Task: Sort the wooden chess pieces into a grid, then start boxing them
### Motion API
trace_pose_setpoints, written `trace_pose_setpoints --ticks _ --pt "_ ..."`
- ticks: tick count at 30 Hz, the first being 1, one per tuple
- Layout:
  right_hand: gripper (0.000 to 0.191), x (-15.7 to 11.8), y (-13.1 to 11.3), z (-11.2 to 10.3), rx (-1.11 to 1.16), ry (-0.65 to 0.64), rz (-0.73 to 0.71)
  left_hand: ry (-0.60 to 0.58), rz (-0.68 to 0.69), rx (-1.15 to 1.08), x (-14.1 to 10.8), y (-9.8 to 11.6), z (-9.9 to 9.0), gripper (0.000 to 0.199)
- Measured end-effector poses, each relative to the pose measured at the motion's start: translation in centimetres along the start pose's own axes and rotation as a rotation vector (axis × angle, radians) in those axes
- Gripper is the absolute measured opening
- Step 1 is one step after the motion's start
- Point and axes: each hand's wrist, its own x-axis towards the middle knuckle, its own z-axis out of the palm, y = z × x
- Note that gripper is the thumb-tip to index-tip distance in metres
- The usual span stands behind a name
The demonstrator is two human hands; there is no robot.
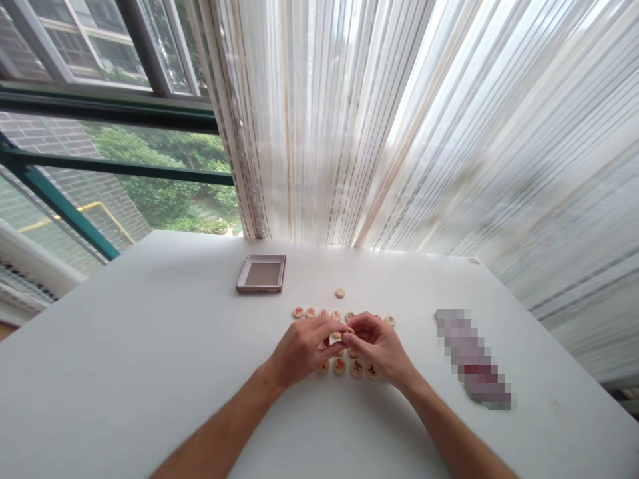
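Note:
Fingertips of my left hand (pixel 304 349) and my right hand (pixel 382 349) meet over the middle of the table, both pinching one round wooden xiangqi piece (pixel 350 330). Below and around them lie several more xiangqi pieces in rows, with red or black characters. The back row starts with a red-marked piece (pixel 298 313) on the left and ends at a black-marked piece (pixel 391 321). In the front row are a red piece (pixel 339 366) and a black piece (pixel 356 368). My hands hide part of the middle rows.
A lone piece (pixel 340 293) with no visible marking lies behind the rows. An open shallow box or lid (pixel 261 274) rests at the back left of the white table (pixel 164 346). A pixelated item (pixel 474 362) lies at right. Striped curtains (pixel 319 133) hang along the table's far edge.

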Motion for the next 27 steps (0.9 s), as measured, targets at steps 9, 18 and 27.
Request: trace_pose_setpoints --ticks 9,18,27 --pt "0.026 0.5 -0.9 -2.1 -0.043 0.111 -0.061 0.073 0.003 0.081 0.2 -0.5 -1.0 0.021" --pt "0.03 0.9 -1.0 -3.3 -0.025 0.173 -0.076 0.211 -0.164 0.061 0.2 -2.3 -1.5 0.018" --pt "0.037 -0.4 -4.2 -4.0 -0.013 0.148 -0.068 0.434 -0.36 -0.048 0.0 -4.7 -1.9 0.033"
